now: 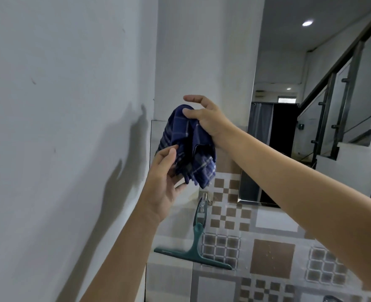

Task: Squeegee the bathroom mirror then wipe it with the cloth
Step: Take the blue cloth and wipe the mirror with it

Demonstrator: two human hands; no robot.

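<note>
Cloth [189, 144] hangs bunched near the mirror [278, 149], our right hand [204, 118] pinching its top and left hand [165, 184] pinching lower folds (squeegee [196, 243] hangs hooked below), which we judge readies a wiping pad.

The cloth [189, 144] is a soft woven fabric, dark blue with pale check lines, matt and crumpled into loose folds. The squeegee [198, 243] looks like smooth teal plastic with a faint sheen, and it hangs against tiles [271, 256] that are glossy and glazed, patterned in brown, white and grey. The wall [60, 105] is matt painted plaster with a few small scuffs, while the mirror [289, 138] is polished glass with a bevelled edge
</note>
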